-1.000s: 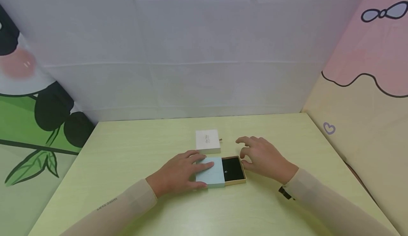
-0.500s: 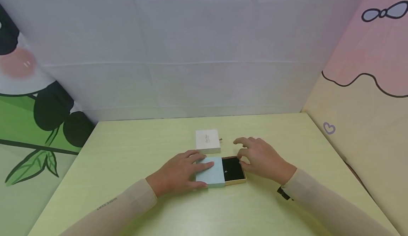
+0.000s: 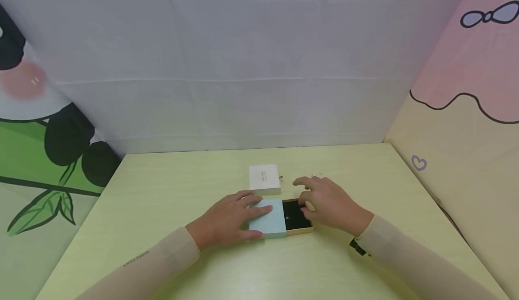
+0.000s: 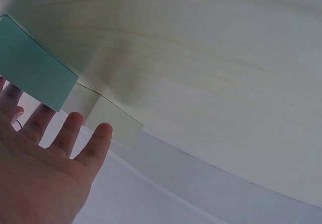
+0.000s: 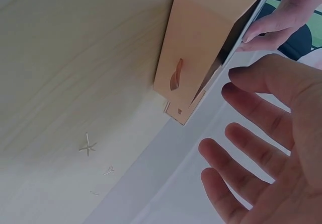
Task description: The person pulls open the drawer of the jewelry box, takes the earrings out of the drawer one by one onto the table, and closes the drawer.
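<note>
In the head view my left hand (image 3: 227,219) holds the light blue sleeve of a jewelry box (image 3: 273,225), with its thumb at the near edge and an outstretched finger across the top. The box's drawer (image 3: 300,231) is pulled out to the right. Inside, a tiny silvery star-shaped piece (image 3: 287,218) lies on the black lining. My right hand (image 3: 330,203) hovers over the drawer's right end, thumb and index finger slightly bent. No thing shows between them in the right wrist view, where a star-shaped piece with a pin (image 5: 88,147) lies on the table.
A white box (image 3: 264,179) with printed text and a small ribbon tab stands just behind the blue box. Two more tiny metallic bits, one of them a small thin piece (image 5: 108,170), lie on the pale wooden table (image 3: 182,174). Cloth hangings surround the table.
My right hand has moved a little left, from beside the drawer's right end to over it. Small pieces behind its knuckles have come into sight. The left hand and box stay still.
</note>
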### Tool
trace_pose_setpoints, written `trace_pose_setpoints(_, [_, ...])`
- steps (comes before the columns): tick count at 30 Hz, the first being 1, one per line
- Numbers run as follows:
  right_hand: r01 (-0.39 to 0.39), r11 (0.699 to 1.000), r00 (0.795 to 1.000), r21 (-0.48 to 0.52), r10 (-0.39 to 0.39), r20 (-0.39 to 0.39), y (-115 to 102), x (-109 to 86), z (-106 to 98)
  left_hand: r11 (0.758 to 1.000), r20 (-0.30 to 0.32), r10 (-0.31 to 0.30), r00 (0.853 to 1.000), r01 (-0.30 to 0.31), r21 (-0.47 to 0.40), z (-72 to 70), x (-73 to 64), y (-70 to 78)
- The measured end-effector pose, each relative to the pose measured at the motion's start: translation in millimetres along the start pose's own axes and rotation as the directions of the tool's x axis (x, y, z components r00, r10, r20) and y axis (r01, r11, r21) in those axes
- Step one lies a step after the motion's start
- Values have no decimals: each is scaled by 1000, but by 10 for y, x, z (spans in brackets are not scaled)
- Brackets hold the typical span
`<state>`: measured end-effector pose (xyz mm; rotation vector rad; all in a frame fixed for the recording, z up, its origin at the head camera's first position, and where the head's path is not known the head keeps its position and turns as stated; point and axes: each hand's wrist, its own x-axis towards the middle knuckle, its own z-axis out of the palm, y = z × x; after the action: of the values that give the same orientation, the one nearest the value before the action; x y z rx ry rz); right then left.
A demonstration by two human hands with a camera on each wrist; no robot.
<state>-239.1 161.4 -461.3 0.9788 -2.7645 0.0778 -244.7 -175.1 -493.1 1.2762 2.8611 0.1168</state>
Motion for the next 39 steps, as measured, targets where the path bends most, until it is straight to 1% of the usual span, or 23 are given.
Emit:
trace_pose_setpoints(4, [4,1000,1000,2,-4,15,-22,20,-6,1000,-2,0,1000,0,-1,-3,-2,2])
trace_pose_setpoints(8, [3,1000,1000,16,-3,26,-49,33,-4,1000,-17,11,1000,-11,12,5,-1,-4])
trace_pose_setpoints(13, [34,999,999,10,-34,9,-73,46,21,999,-39,27,999,-26,27,19,-4,-14])
trace_pose_setpoints(20, [76,997,997,3,-76,-14,-107,66,61,999,-38,28,999,-27,26,15,-7,-12])
trace_pose_setpoints(26, [92,996,996,4,-92,-1,-143,95,106,999,-32,27,999,-26,23,16,-4,-12])
trace_pose_setpoints(34, [85,996,996,14,-85,35,-178,130,139,999,-45,37,998,-36,30,13,-10,-11])
trace_pose_setpoints(39, [90,996,995,7,-90,42,-189,150,165,999,-44,38,998,-37,30,14,-12,-13])
